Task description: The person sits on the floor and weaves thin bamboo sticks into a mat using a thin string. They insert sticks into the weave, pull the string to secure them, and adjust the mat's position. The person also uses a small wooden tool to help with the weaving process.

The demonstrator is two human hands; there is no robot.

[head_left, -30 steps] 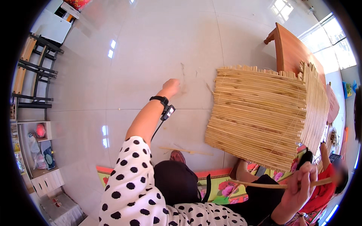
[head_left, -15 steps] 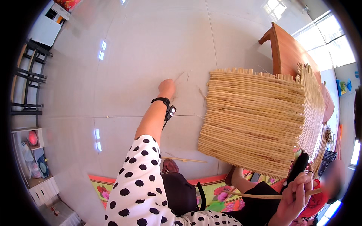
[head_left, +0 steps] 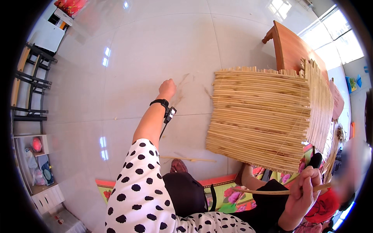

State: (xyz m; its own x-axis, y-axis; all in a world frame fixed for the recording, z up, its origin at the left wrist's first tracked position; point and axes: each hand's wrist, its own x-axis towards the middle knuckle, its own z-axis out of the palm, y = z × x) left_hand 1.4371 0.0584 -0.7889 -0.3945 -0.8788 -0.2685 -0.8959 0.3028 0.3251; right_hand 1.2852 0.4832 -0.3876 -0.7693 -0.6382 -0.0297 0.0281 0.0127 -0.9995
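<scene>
My left hand (head_left: pixel 167 88) is stretched out over the tiled floor, fingers curled into a fist; whatever it may hold is hidden. At the lower right, my right hand (head_left: pixel 304 190) grips a thin, slightly bent stick (head_left: pixel 268 192) that lies roughly level across its fingers. Beyond that hand, a mat of thin straw-coloured sticks (head_left: pixel 258 120), tied side by side with thread, reaches across to a wooden table. Another loose stick (head_left: pixel 190 159) rests on the floor near my foot.
A brown wooden table (head_left: pixel 289 44) stands at the upper right. Dry plant scraps (head_left: pixel 180 91) are scattered beside my left hand. A flowered mat (head_left: pixel 229 196) lies under my legs. Black-framed racks (head_left: pixel 33 83) and a low cabinet (head_left: pixel 40 167) line the left side.
My left fist has shifted a little to the left and away from me. My right hand still holds its stick, slightly higher in view. The whole view has turned slightly.
</scene>
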